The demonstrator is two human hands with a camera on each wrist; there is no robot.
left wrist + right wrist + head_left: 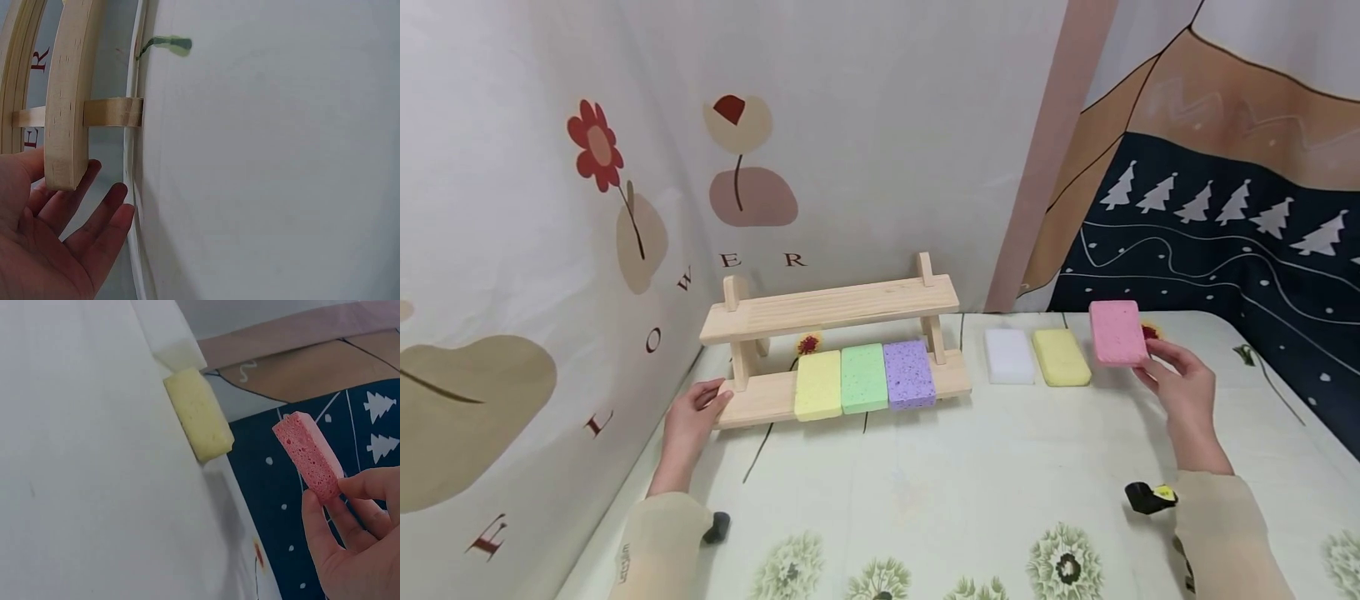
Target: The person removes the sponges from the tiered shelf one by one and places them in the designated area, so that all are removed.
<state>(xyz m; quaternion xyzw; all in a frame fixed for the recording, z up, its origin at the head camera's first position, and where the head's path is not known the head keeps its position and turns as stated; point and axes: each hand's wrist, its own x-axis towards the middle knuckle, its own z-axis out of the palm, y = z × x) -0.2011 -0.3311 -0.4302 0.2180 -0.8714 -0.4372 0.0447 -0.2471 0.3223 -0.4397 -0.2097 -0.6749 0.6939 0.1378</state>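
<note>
Between the fingertips and thumb of my right hand (1183, 379) is a pink sponge (1116, 333), pinched at its lower corner and held above the table. In the right wrist view its porous side (306, 453) faces the camera. My left hand (691, 417) grips the left end of the lower board of a two-tier wooden rack (831, 308), thumb on one face and fingers beneath, as the left wrist view shows. On that lower board lie a yellow sponge (817, 385), a green sponge (864, 379) and a purple speckled sponge (910, 375), side by side.
Right of the rack, a white sponge (1009, 357) and another yellow sponge (1061, 357) lie on the table. Patterned cloth (880, 125) hangs behind and at the left. Dark cloth with white trees (1217, 233) stands at the back right.
</note>
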